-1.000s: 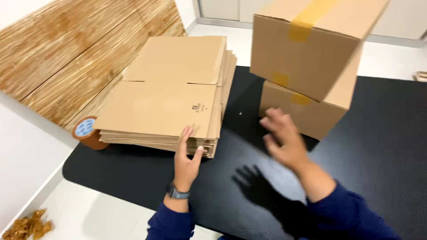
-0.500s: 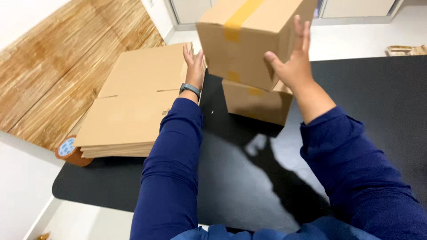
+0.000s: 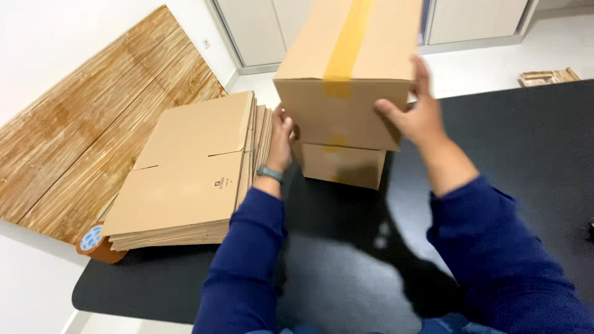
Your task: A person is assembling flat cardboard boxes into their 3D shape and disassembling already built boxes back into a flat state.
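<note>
A taped cardboard box point(image 3: 346, 74) with a yellowish tape strip sits on top of a second, lower cardboard box point(image 3: 341, 166) on the black table point(image 3: 532, 142). My left hand point(image 3: 282, 137) presses against the upper box's left side. Gripping its right front corner is my right hand point(image 3: 413, 111), thumb on the front face. Both arms wear dark blue sleeves, and a watch is on my left wrist. To the left lies a stack of flattened cardboard boxes point(image 3: 189, 173).
A roll of brown packing tape point(image 3: 96, 242) lies at the table's left corner beside the flat stack. A wooden panel point(image 3: 80, 130) leans at the left wall. Cabinet doors stand behind, and a small wooden piece point(image 3: 547, 77) lies on the floor far right.
My left hand left the flat stack and both hands rose to the upper box's sides. The view has closed in on the two stacked boxes.
</note>
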